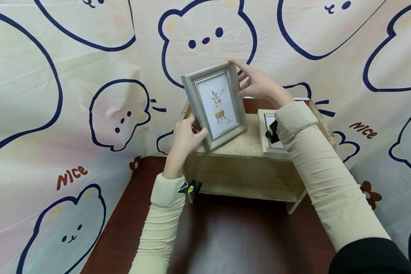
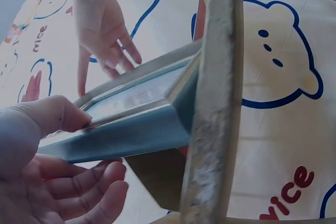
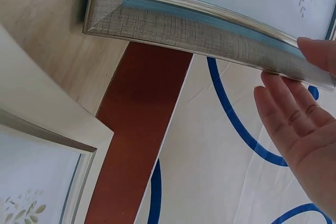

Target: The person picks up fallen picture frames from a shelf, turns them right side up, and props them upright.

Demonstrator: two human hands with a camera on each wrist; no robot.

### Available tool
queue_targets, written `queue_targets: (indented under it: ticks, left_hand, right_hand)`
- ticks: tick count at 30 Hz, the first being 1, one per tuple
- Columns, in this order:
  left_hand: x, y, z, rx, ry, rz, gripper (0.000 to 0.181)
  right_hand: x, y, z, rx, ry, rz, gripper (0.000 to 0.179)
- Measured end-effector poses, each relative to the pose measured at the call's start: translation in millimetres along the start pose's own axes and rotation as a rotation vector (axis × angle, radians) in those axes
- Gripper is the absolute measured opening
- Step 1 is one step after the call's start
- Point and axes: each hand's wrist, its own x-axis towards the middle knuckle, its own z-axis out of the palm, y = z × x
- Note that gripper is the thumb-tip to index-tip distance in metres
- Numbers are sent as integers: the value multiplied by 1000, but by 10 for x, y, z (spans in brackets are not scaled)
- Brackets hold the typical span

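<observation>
A grey-blue picture frame with a potted-plant print is held tilted over the left part of a small wooden shelf. My left hand grips its lower left side, thumb on the front and fingers under the edge, as the left wrist view shows. At the upper right corner my right hand holds the frame by its rim, one digit lying over the front in the right wrist view. On the right of the shelf top rests a cream picture frame, partly covered by my right sleeve and wrist strap.
The shelf has a lower board under its top and stands on a dark reddish-brown table. Behind and at both sides hangs a cloth printed with cartoon bears. Raised side edges border the shelf top.
</observation>
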Motion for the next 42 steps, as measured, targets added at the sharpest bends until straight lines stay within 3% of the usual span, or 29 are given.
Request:
queue_targets:
  ticks: [8, 17, 27, 37, 42]
  left_hand:
    - [126, -12, -95, 60, -112, -26, 21]
    - [196, -23, -101, 85, -172, -34, 13]
    - [266, -43, -205, 112, -249, -52, 20]
    - [391, -68, -298, 127, -370, -101, 19]
    - [412, -109, -345, 129, -384, -74, 19]
  right_hand:
    - [-71, 24, -8, -24, 23, -9, 88]
    - [-95, 147, 5, 117, 39, -11, 85]
    - [-135, 212, 21, 155, 61, -52, 86]
    - [-296, 212, 28, 193, 75, -100, 88]
    - [-329, 176, 76, 205, 99, -111, 88]
